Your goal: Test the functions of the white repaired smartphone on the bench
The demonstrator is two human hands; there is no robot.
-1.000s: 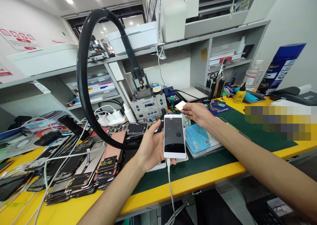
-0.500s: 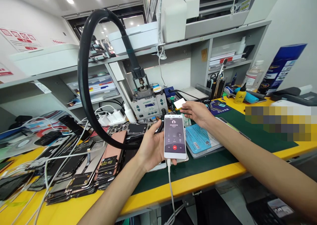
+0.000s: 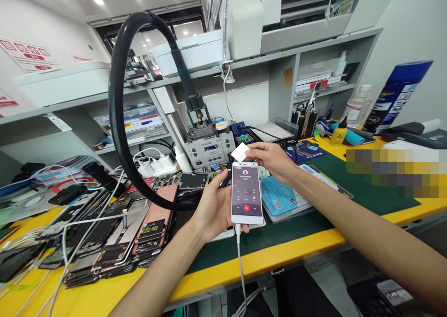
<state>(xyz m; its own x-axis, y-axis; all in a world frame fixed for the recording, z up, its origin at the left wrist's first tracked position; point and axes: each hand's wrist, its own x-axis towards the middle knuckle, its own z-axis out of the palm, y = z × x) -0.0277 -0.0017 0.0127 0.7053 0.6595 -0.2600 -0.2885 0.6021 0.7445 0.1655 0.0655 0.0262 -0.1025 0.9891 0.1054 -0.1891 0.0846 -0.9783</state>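
Observation:
My left hand (image 3: 211, 209) grips a white smartphone (image 3: 246, 193) upright over the green mat (image 3: 349, 191). Its screen is lit with a call display and a red button. A white cable (image 3: 240, 266) hangs from the phone's bottom edge. My right hand (image 3: 270, 158) pinches a small white card (image 3: 240, 152) just above the phone's top edge, near the earpiece.
Stacks of dismantled phones and screens (image 3: 115, 242) cover the yellow bench at left. A rework station (image 3: 209, 147) with a looping black hose (image 3: 117, 103) stands behind. A blue packet (image 3: 277, 197) lies right of the phone. Tool holder (image 3: 305, 119) and bottles (image 3: 338, 133) sit further right.
The phone screen went from dark to a lit call display. My right hand brought the white card leftward and down, from behind the phone to just above its top edge.

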